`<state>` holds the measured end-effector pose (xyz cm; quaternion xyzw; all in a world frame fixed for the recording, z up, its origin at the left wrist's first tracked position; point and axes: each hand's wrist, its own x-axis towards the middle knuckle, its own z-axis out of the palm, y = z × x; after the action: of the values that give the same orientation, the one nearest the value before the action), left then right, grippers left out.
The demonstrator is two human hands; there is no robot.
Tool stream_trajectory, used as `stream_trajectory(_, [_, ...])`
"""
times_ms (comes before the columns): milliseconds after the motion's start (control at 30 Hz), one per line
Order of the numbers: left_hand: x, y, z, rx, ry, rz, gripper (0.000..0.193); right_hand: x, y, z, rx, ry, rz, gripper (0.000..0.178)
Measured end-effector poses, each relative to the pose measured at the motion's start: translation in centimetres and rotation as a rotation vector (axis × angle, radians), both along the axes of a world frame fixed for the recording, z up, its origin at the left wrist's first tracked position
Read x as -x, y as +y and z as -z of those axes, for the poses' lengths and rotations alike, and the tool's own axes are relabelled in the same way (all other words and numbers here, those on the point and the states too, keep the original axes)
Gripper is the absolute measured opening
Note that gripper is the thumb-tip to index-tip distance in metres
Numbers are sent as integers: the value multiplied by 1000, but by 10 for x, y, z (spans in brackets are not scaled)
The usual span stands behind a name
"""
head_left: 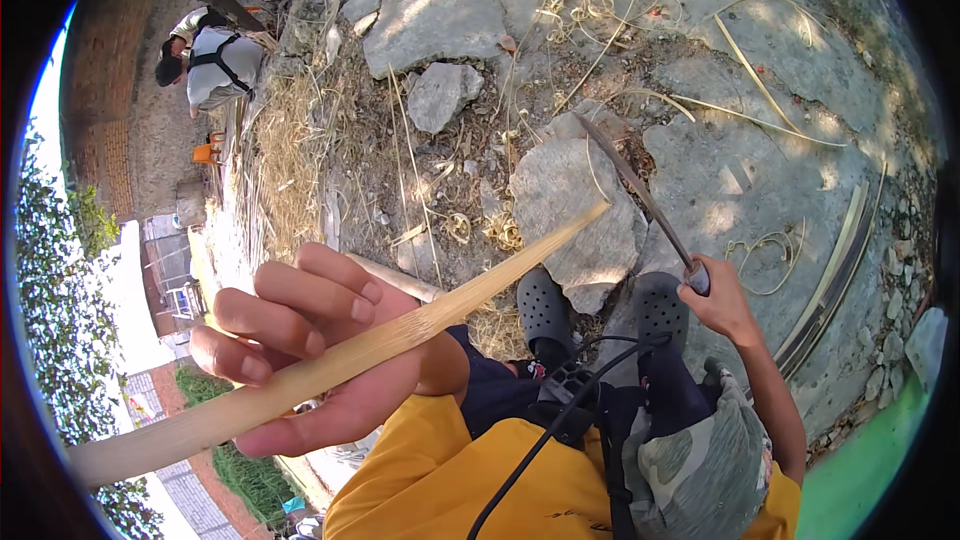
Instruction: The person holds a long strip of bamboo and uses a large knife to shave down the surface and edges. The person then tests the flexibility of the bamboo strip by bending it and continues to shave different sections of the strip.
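A long, pale split bamboo strip [470, 297] runs from the lower left edge to a narrow end above a flat stone. It lies across the palm of my left hand [290, 310], which holds it between the thumb and half-curled fingers. My right hand [725, 308] is closed round the handle of a long, narrow-bladed knife [640, 185]. The dark blade points up and left, over the flat stone slab [555, 180] at my feet. In this view the strip's tip and the blade are apart.
Curled shavings [580, 5] and thin strips [755, 75] litter the cracked concrete. A bundle of long strips [830, 275] lies at the right. A loose rock [443, 97] stands ahead. Another person [215, 65] bends over at the far left, near an orange stool [207, 149]. A black cable [545, 405] crosses my lap.
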<state>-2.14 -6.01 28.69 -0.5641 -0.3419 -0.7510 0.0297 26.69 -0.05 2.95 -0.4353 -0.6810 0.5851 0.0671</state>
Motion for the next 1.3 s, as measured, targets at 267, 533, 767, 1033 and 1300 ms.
stream_trajectory(267, [-11,-9,-42,36,43,36,50,33,17,-114,759,310,-60,18])
stream_trajectory(533, [-16,-21,-67,302,-170,179,39,42,13,-114,345,379,-96,22])
stream_trajectory(767, [-5,-43,-56,46,-36,68,38,30,16,-98,3,223,94,28])
stream_trajectory(1033, [-10,-58,38,148,-41,-168,30,9,-3,-54,338,336,437,23])
stream_trajectory(1300, [35,-167,48,868,-476,-698,38,-21,-17,5,41,86,422,24])
